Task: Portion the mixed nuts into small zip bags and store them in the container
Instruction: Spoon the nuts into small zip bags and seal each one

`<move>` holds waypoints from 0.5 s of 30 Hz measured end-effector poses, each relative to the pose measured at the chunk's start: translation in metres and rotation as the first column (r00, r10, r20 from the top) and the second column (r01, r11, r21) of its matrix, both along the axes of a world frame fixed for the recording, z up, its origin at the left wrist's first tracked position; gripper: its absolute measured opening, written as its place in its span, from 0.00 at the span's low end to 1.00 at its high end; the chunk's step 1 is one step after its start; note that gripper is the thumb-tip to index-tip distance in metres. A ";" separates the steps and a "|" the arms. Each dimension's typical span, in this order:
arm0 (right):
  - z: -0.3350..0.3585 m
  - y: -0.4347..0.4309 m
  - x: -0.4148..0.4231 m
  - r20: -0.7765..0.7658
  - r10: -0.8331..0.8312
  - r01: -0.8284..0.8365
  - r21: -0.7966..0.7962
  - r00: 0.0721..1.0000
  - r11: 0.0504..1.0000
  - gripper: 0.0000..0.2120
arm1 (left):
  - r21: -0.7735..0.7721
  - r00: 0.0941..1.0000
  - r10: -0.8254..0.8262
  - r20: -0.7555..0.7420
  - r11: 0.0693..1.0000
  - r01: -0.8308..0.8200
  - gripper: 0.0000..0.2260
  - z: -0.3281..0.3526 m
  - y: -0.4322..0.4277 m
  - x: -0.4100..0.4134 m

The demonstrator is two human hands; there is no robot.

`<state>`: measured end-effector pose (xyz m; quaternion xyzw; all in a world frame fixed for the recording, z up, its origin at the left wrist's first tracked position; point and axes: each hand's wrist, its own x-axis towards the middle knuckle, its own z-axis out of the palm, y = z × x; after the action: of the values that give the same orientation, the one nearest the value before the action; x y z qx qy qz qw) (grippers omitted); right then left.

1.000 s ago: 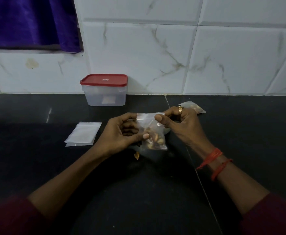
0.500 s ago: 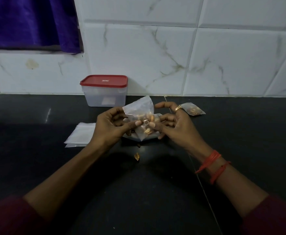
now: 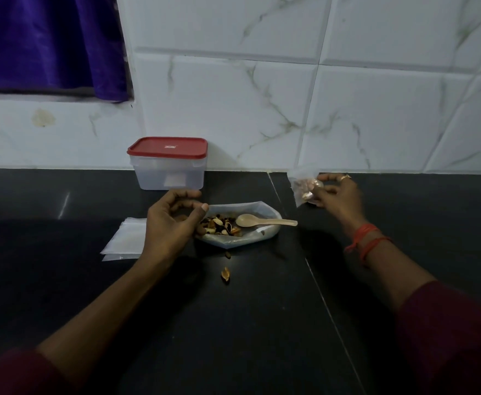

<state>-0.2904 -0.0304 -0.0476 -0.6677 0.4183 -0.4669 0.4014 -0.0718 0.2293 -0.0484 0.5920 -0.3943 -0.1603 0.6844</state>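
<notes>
My right hand (image 3: 337, 199) pinches a small zip bag (image 3: 302, 186) with nuts in it, low over the counter at the far right, near the wall. My left hand (image 3: 170, 223) hovers with loosely curled fingers and holds nothing, just left of the big open bag of mixed nuts (image 3: 265, 233). A pale spoon (image 3: 265, 221) lies in that bag with its handle pointing right. The clear container (image 3: 168, 173) with a red lid (image 3: 167, 147) stands shut against the wall, behind my left hand.
A stack of empty small zip bags (image 3: 123, 239) lies flat left of my left hand. A loose nut (image 3: 225, 273) and a smaller bit (image 3: 227, 254) lie on the black counter (image 3: 233, 323) in front of the big bag. A tiled wall rises behind.
Both hands held the small bag over the big bag. My left hand has let go, and my right hand has carried the bag to the far right, uncovering the nuts and spoon.
</notes>
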 end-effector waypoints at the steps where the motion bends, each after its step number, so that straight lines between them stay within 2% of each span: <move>1: -0.002 -0.008 0.001 -0.051 -0.012 0.012 -0.010 0.999 1.000 0.10 | 0.000 1.000 -0.002 0.000 1.000 0.002 0.12 0.000 0.000 -0.001; 5: -0.009 -0.027 0.010 -0.188 -0.060 0.056 -0.022 0.980 0.998 0.11 | 0.009 1.000 0.005 0.004 1.000 -0.005 0.12 0.001 -0.001 -0.002; 7: -0.011 -0.028 0.013 -0.291 -0.076 0.055 -0.078 0.954 0.995 0.10 | 0.011 1.000 0.008 0.014 1.000 -0.009 0.13 0.002 -0.001 0.000; 10: -0.013 -0.026 0.013 -0.540 -0.269 0.049 -0.385 0.798 0.921 0.09 | 0.002 1.000 0.020 0.020 1.000 -0.020 0.12 0.002 0.000 0.002; 11: -0.013 -0.026 0.012 -0.575 -0.332 0.041 -0.459 0.747 0.887 0.10 | 0.003 0.999 0.027 0.022 1.000 -0.027 0.12 0.002 0.000 0.003; 15: -0.013 -0.024 0.013 -0.625 -0.403 0.036 -0.514 0.669 0.857 0.12 | 0.005 0.998 0.052 0.046 0.999 -0.052 0.12 0.002 0.000 0.006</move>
<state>-0.2775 -0.0542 -0.0605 -0.8131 0.4970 -0.3022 -0.0240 -0.0661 0.2293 -0.0468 0.6078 -0.3937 -0.1302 0.6773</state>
